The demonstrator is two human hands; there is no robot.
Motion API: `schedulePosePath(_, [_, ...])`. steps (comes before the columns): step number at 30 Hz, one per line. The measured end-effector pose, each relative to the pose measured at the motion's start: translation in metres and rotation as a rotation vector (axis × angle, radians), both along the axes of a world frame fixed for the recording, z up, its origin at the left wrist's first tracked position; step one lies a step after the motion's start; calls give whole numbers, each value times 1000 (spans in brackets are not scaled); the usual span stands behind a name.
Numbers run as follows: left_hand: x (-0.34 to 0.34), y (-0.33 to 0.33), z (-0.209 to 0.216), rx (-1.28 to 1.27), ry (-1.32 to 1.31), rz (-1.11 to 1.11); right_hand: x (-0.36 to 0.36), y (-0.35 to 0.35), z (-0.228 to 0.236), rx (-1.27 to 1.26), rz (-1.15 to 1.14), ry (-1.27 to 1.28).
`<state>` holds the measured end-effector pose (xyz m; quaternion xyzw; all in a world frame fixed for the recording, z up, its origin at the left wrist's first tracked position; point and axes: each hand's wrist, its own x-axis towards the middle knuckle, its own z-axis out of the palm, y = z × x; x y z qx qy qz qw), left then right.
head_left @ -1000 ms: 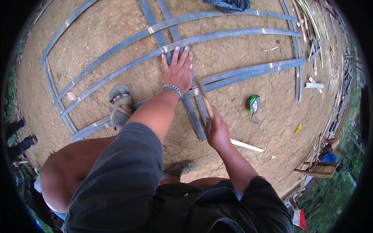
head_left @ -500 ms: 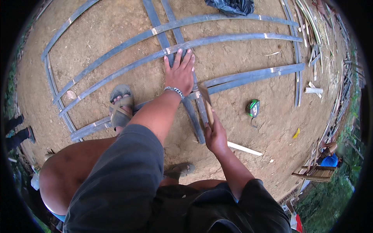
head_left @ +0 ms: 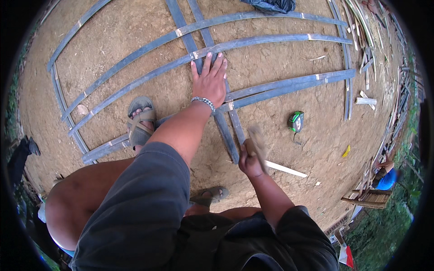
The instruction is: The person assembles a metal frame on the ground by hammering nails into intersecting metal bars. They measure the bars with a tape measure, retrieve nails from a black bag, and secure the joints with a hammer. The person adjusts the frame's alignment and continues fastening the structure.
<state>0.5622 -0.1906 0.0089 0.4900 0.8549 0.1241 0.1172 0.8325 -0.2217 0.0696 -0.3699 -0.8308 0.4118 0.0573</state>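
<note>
Long blue-grey bamboo strips [head_left: 151, 68] with pale node marks lie crossed in a lattice on bare soil. My left hand [head_left: 209, 79] presses flat on the two lengthwise strips just below a crossing, fingers stretched out. Lower right of it, my right hand [head_left: 250, 163] is closed round a wooden-handled machete [head_left: 257, 142], smeared by motion and lifted off the strips. Beneath my hands, the ends of the lengthwise strips [head_left: 226, 133] pass a pair of crosswise strips [head_left: 289, 85]. My sandalled left foot [head_left: 141, 119] rests at that pair's left part.
A green and black tape measure [head_left: 295, 121] lies on the soil at right. Beside my right wrist is a pale split stick [head_left: 285, 169]. A black plastic bag [head_left: 271, 5] sits at the far edge. Bamboo scraps [head_left: 364, 40] line the right side; a person in blue [head_left: 386, 179] is beyond.
My right hand has swung the machete up and back, away from the strip crossing toward my body. My left hand stays on the strips.
</note>
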Motion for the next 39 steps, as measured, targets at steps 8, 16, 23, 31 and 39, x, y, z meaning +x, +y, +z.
schedulePosePath(8, [0,2,0,13,1,-2,2,9,-2,71,32,12])
schedulePosePath(16, [0,0,2,10,-19,-1,-1,19,0,46,22,-44])
schedulePosePath(23, [3,0,2,-27,-59,-3,-10,21,-2,115,-72,6])
schedulePosePath(31, [0,3,-2,22,-13,4,-14,28,1,-96,-77,-197])
schedulePosePath(39, [1,3,5,-44,-37,-8,-26,36,16,-145,-137,-353])
